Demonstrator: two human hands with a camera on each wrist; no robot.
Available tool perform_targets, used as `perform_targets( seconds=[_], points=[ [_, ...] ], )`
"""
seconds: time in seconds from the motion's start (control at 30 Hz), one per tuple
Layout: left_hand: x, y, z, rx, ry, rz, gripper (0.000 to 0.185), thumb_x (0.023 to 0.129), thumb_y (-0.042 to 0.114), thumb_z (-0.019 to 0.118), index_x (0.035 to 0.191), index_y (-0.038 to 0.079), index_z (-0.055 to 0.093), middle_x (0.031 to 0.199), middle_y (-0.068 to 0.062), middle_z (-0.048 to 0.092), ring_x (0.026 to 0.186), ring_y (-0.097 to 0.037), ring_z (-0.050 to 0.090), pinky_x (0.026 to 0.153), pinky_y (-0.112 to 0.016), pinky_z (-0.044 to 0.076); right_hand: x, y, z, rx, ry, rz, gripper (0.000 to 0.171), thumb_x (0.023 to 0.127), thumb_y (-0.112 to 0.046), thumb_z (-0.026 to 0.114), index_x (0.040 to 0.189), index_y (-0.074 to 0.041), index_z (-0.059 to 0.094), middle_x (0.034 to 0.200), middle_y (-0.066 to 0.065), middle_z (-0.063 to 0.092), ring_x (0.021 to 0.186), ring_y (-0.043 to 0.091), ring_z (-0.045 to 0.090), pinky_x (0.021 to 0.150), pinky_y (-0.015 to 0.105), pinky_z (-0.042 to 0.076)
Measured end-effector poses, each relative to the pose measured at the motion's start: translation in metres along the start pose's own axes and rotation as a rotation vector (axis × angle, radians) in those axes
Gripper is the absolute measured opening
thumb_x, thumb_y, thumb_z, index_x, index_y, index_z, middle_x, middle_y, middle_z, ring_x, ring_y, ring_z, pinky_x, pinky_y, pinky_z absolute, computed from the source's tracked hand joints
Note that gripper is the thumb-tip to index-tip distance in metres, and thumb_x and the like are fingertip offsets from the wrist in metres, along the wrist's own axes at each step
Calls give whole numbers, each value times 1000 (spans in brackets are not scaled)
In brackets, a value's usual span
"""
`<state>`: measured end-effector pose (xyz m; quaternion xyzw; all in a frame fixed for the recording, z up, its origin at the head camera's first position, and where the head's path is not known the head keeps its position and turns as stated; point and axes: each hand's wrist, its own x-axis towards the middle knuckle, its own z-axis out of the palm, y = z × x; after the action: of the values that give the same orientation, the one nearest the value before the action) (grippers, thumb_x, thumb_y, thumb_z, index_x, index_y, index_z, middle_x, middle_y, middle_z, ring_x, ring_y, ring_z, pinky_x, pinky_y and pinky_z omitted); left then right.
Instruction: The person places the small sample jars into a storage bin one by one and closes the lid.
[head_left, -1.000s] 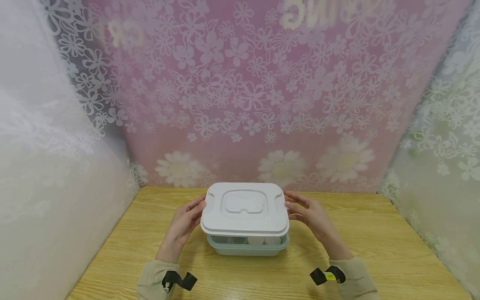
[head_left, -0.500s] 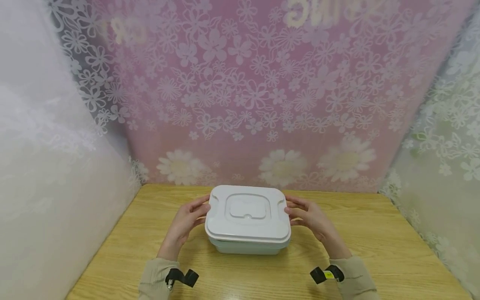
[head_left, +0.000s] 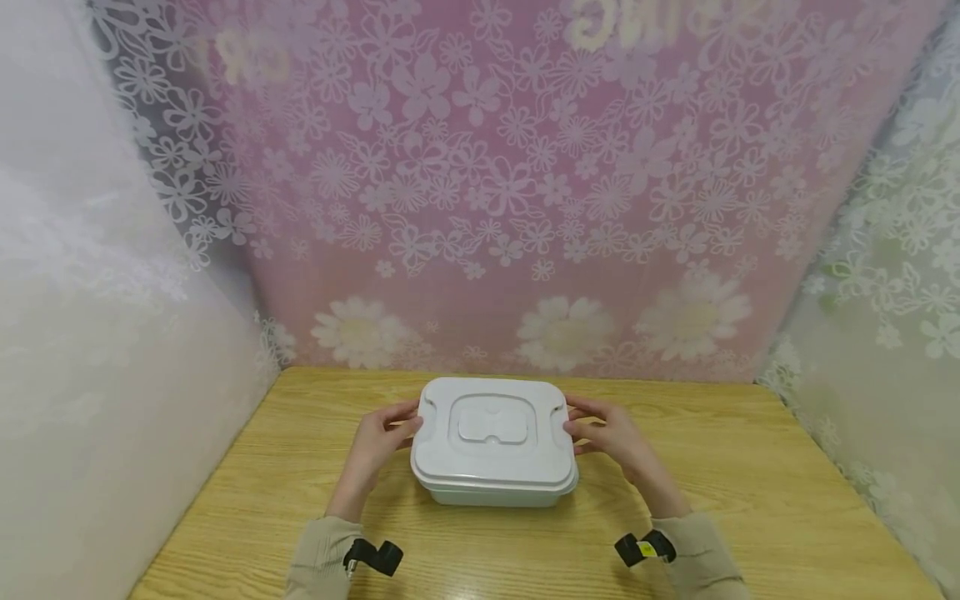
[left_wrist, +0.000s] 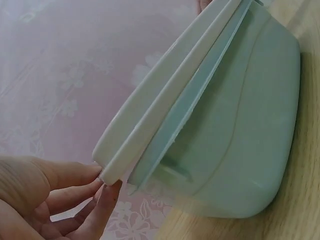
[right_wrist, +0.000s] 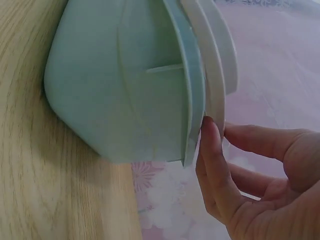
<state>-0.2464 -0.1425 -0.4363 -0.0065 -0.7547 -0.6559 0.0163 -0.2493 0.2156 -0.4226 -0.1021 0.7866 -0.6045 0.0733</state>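
Note:
A white lid [head_left: 495, 433] with a raised oblong centre sits on a pale green box [head_left: 495, 497] in the middle of the wooden table [head_left: 750, 483]. My left hand [head_left: 401, 425] pinches the lid's left edge, and my right hand [head_left: 585, 421] pinches its right edge. The left wrist view shows fingertips [left_wrist: 107, 187] against the rim of the lid [left_wrist: 165, 110], above the box [left_wrist: 240, 135]. In the right wrist view a fingertip [right_wrist: 210, 132] touches the rim of the lid [right_wrist: 210, 65] over the box [right_wrist: 125, 85]. What the box holds is hidden.
Flowered lace curtains close off the table at the back [head_left: 495, 208], the left [head_left: 112, 333] and the right [head_left: 885, 292]. Bare wood lies on both sides of the box and in front of it. Black straps [head_left: 375, 557] sit on both wrists.
Both hands have lowered the lid from above the box onto it. The gap that showed white round things inside has closed, and the hands have come down with the lid.

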Motion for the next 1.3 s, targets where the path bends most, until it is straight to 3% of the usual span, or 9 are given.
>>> perform_targets(
  seconds=[0.3, 0.6, 0.9, 1.3],
  points=[
    [0, -2, 1, 27, -25, -8, 38, 96, 5, 68, 132, -7, 63, 120, -23, 65, 104, -29, 68, 90, -42, 59, 3, 3, 3, -131, 70, 27, 59, 97, -10, 68, 149, 7, 45, 119, 26, 58, 83, 21, 64, 73, 44, 62],
    [-1, -6, 1, 65, -41, -8, 38, 96, 4, 68, 131, -8, 63, 120, -24, 64, 105, -31, 67, 92, -47, 58, 4, 7, 7, -223, 75, 60, 56, 97, -11, 69, 145, 9, 50, 117, 24, 58, 81, 23, 62, 67, 40, 60],
    [1, -11, 2, 91, -62, 7, 37, 96, 3, 67, 132, -7, 63, 121, -23, 67, 106, -34, 68, 90, -47, 59, 1, 8, 8, -190, 20, 58, 59, 100, -11, 65, 148, 13, 41, 129, 34, 54, 86, 22, 66, 72, 45, 62],
    [1, -11, 5, 87, -64, 10, 39, 95, 2, 69, 132, -6, 63, 119, -25, 68, 94, -29, 71, 80, -45, 61, 1, 9, 2, -178, -15, 70, 58, 99, -4, 63, 152, 5, 41, 118, 26, 58, 76, 20, 67, 68, 42, 62]
  ],
)
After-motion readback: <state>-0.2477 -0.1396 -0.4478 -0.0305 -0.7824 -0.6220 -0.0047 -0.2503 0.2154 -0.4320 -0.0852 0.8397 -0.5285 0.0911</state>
